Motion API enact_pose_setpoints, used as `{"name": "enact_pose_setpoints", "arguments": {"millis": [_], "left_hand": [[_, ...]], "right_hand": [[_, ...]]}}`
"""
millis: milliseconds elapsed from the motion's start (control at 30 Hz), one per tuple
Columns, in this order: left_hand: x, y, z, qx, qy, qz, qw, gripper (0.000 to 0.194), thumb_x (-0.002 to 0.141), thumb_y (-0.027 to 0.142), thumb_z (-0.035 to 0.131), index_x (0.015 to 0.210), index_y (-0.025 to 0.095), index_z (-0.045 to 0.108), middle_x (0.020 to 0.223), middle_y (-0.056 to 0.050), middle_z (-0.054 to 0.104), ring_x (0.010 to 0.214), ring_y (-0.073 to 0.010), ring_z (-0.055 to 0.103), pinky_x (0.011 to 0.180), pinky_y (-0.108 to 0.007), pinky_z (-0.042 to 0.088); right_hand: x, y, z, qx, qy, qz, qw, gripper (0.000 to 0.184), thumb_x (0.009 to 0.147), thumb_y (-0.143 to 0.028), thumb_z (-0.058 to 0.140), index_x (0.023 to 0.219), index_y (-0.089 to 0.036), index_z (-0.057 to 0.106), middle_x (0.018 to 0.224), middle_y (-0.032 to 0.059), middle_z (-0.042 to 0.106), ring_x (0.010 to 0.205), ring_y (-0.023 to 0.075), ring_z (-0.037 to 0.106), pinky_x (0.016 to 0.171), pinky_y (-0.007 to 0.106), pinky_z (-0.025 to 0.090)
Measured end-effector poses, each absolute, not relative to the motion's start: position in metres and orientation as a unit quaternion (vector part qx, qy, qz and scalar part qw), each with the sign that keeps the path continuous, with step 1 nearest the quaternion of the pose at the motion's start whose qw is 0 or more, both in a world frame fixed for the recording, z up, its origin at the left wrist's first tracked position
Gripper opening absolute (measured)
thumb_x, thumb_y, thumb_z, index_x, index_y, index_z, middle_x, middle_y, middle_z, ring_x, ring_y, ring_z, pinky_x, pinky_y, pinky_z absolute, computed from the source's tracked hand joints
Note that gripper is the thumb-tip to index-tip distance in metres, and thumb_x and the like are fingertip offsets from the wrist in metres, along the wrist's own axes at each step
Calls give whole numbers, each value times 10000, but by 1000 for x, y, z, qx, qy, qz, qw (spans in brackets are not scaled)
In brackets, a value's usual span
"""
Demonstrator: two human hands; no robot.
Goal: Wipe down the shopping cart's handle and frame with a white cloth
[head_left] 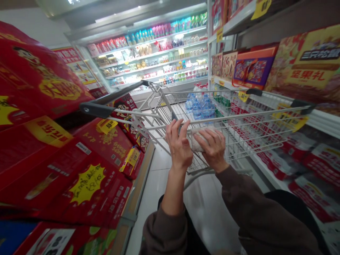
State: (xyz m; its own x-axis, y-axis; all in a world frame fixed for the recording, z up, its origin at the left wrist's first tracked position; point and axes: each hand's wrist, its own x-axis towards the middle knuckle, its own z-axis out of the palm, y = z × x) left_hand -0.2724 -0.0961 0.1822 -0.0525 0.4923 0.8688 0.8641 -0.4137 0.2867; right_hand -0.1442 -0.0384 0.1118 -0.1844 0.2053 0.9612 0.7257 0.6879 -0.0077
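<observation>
My left hand (pixel 180 148) is raised at the near side of a metal shopping cart (pixel 255 131), its fingers apart and nothing in them. Just to its right, my right hand (pixel 213 146) curls over a whitish, speckled packet (pixel 197 141). The packet's contents are too blurred to name. It is at the cart's wire basket, with part of it covered by my right fingers. Beyond both hands, large water bottles (pixel 202 107) with red caps stand upright, seen through the wires.
Red gift boxes (pixel 106 141) with yellow price tags are stacked close on the left. Shelves (pixel 326 115) of boxed goods and wrapped packs line the right. A lit refrigerated display (pixel 148 53) spans the back. Pale tiled floor (pixel 160 164) runs between them.
</observation>
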Motion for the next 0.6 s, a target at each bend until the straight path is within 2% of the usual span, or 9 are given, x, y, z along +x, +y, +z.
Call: {"name": "enact_pose_setpoints", "arguments": {"millis": [100, 233, 333, 600], "left_hand": [[-276, -81, 196, -714, -510, -447, 173, 784, 1003, 552, -23, 1352, 216, 594, 1348, -72, 623, 1383, -211, 428, 1245, -455, 158], [-275, -74, 207, -731, -537, -398, 135, 795, 1009, 505, -67, 1221, 288, 669, 1129, -8, 714, 1128, -155, 592, 1188, -405, 228], [-273, -75, 209, -722, -541, -413, 123, 857, 985, 523, -117, 1142, 304, 696, 1062, 0, 720, 1056, -151, 604, 1132, -397, 274], [-274, -77, 209, -719, -540, -418, 124, 911, 939, 586, -161, 1115, 310, 689, 1042, -9, 711, 1073, -169, 599, 1145, -425, 226]], "right_hand": [[-148, -35, 118, -315, -720, -241, 570, 384, 929, -142, 596, 1274, -308, 611, 1275, 21, 688, 1288, 200, 532, 1162, 475, 345], [-149, -30, 116, -298, -741, -240, 552, 359, 959, -146, 555, 1283, -291, 611, 1235, 16, 706, 1253, 191, 556, 1172, 466, 329], [-144, -30, 111, -305, -744, -226, 550, 365, 956, -129, 546, 1281, -283, 610, 1225, 17, 712, 1234, 195, 570, 1154, 469, 347], [-141, -29, 122, -303, -758, -225, 532, 340, 970, -171, 556, 1279, -305, 605, 1256, -23, 702, 1209, 179, 571, 1156, 466, 339]]}}
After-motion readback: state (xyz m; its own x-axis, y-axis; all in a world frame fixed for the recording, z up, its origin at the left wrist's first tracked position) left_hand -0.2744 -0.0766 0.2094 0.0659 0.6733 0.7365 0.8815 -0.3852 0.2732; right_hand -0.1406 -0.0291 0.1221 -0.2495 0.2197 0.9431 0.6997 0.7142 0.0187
